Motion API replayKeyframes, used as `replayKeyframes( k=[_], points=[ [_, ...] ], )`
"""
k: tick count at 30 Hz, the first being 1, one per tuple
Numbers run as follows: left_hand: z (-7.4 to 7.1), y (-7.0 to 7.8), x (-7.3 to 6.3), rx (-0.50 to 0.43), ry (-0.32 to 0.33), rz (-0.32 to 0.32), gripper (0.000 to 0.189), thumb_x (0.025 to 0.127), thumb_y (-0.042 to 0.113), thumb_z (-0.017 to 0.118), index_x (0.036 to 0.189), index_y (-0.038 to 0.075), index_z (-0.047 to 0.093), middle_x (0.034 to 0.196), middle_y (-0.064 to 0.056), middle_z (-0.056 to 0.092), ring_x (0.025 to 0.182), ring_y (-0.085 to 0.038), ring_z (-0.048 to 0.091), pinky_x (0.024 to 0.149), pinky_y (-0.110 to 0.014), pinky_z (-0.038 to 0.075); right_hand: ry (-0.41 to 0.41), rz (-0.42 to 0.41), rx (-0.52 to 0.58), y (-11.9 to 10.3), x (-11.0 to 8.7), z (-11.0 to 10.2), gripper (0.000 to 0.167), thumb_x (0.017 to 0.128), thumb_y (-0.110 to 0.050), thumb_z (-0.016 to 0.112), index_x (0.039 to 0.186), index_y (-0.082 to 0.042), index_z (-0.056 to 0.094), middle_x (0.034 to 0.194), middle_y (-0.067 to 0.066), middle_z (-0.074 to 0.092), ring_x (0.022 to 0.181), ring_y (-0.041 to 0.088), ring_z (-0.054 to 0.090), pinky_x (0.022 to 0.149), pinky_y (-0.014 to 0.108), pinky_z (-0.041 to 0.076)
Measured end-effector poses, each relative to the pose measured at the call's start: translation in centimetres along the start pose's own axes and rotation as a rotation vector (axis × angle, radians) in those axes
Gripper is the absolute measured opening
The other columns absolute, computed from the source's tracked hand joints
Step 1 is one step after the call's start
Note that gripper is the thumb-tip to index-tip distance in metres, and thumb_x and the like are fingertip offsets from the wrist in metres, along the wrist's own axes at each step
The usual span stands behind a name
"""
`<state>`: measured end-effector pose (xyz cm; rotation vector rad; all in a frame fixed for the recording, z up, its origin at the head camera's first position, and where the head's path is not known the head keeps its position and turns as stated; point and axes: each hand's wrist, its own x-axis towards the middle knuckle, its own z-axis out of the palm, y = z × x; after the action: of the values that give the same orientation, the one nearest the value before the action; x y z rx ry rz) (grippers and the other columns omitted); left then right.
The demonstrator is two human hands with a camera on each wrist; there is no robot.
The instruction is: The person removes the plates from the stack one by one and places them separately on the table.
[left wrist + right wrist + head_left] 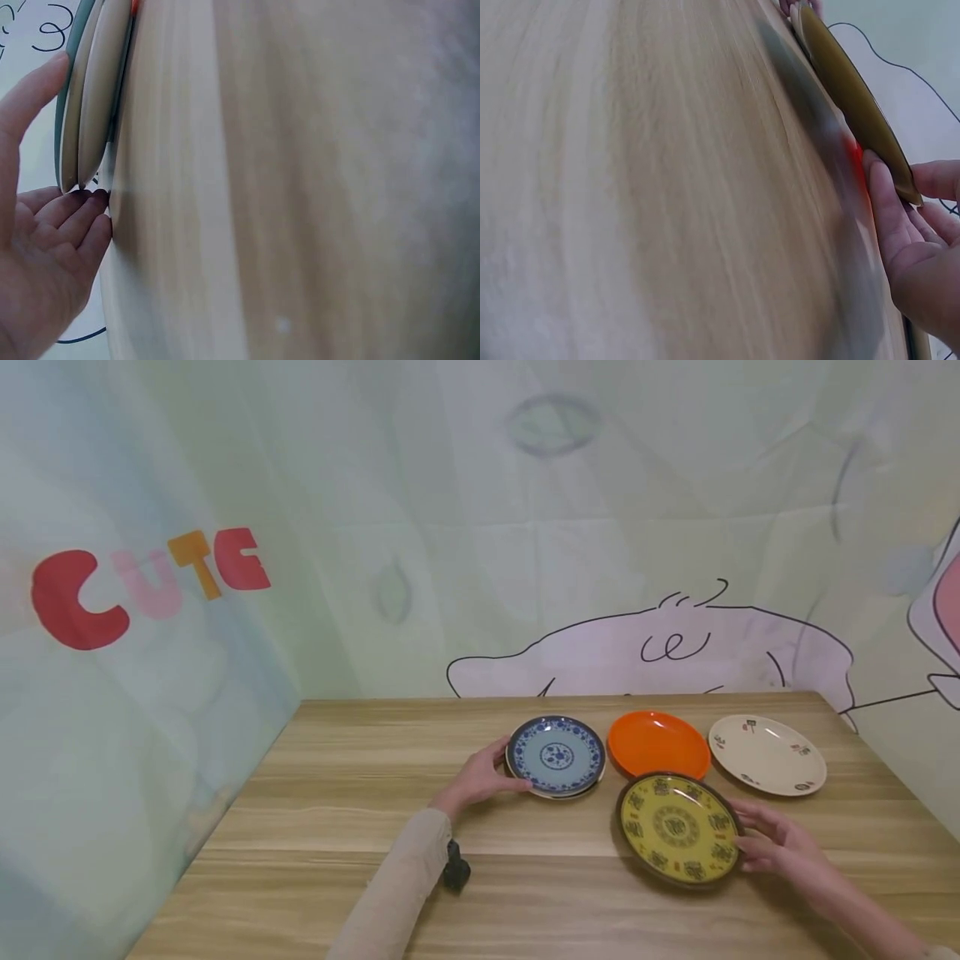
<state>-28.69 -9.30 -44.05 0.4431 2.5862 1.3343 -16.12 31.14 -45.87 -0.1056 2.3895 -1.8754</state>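
A blue-and-white patterned plate (557, 756) tops a small stack, with pale plates (103, 90) visible beneath it in the left wrist view. My left hand (480, 779) holds this stack at its left side, thumb (52, 75) on the top rim and fingers at the lower edge. In my right hand (776, 843) is a yellow plate (677, 828) with a dark rim and printed motifs. The thumb lies over its right edge and the fingers support it from below. Its underside (855, 97) shows raised over the table in the right wrist view.
An orange plate (658, 743) lies behind the yellow one, which overlaps its front edge in the head view. Right of it is a white oval plate (768, 755) with small prints. A small black object (456, 867) is beside the left sleeve. A printed curtain (420, 543) backs the wooden table (315, 827).
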Motion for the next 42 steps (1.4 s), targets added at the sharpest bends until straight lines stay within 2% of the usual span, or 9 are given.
replayKeyframes(
  k=[5,9,12,14,22,28,37,42],
  points=[
    [0.0,0.1,0.0,0.005,0.001,0.000,0.094,0.069,0.031,0.079,0.142,0.003,0.026,0.143,-0.014,0.034,0.130,-0.026,0.034,0.109,-0.039,0.025,-0.058,-0.019,0.014,0.1,-0.3,-0.4,0.050,0.084,-0.004,0.059,0.131,-0.018,0.046,0.101,-0.024,0.055,0.084,0.010,0.061,0.066,0.032,0.056],
    [0.1,0.1,0.0,0.006,0.001,-0.002,0.094,0.069,0.031,0.078,0.142,0.004,0.026,0.143,-0.013,0.033,0.130,-0.026,0.034,0.109,-0.038,0.025,-0.078,0.013,0.010,0.3,-0.3,-0.6,0.049,0.084,-0.005,0.060,0.129,-0.021,0.048,0.105,-0.019,0.055,0.084,0.011,0.061,0.067,0.033,0.056],
    [0.1,0.0,0.0,-0.003,-0.001,-0.002,0.094,0.069,0.031,0.078,0.142,0.004,0.026,0.144,-0.012,0.033,0.130,-0.025,0.033,0.109,-0.038,0.025,-0.105,0.022,0.013,0.5,-0.4,-0.9,0.049,0.084,-0.007,0.060,0.128,-0.024,0.048,0.106,-0.020,0.055,0.086,0.010,0.061,0.068,0.034,0.056],
    [0.1,0.0,0.0,-0.002,-0.001,-0.003,0.094,0.069,0.031,0.078,0.142,0.005,0.026,0.144,-0.012,0.033,0.130,-0.026,0.033,0.109,-0.038,0.025,-0.127,0.014,0.022,0.5,-0.5,-1.1,0.048,0.084,-0.007,0.059,0.126,-0.028,0.049,0.103,-0.026,0.054,0.086,0.010,0.061,0.068,0.034,0.056],
    [0.0,-0.1,0.0,0.016,0.004,0.008,0.095,0.069,0.031,0.079,0.142,0.003,0.025,0.143,-0.014,0.033,0.130,-0.026,0.034,0.109,-0.039,0.025,-0.162,0.038,0.025,0.8,-0.6,-1.5,0.048,0.084,-0.009,0.060,0.125,-0.030,0.049,0.104,-0.028,0.052,0.088,0.011,0.061,0.069,0.035,0.055],
    [0.0,0.0,-0.1,0.011,0.001,0.006,0.094,0.069,0.030,0.079,0.142,0.003,0.025,0.143,-0.014,0.033,0.130,-0.026,0.033,0.109,-0.038,0.025,-0.190,0.015,0.039,1.1,-0.8,-1.7,0.048,0.085,-0.006,0.057,0.125,-0.031,0.049,0.106,-0.030,0.054,0.089,0.010,0.061,0.068,0.035,0.056],
    [0.0,-0.1,0.1,0.004,0.003,0.007,0.095,0.069,0.031,0.078,0.142,0.002,0.025,0.143,-0.014,0.033,0.130,-0.026,0.034,0.109,-0.038,0.025,-0.173,0.056,0.022,0.9,-0.7,-1.8,0.046,0.084,-0.008,0.059,0.117,-0.040,0.050,0.102,-0.030,0.054,0.086,0.013,0.061,0.067,0.035,0.056],
    [0.1,-0.1,0.1,0.009,0.001,0.001,0.095,0.069,0.031,0.078,0.142,0.004,0.025,0.143,-0.013,0.033,0.130,-0.025,0.033,0.109,-0.039,0.025,-0.134,0.022,-0.049,0.8,-0.6,-1.6,0.045,0.083,-0.008,0.060,0.117,-0.036,0.051,0.102,-0.025,0.055,0.079,0.015,0.062,0.061,0.034,0.056]
  ],
)
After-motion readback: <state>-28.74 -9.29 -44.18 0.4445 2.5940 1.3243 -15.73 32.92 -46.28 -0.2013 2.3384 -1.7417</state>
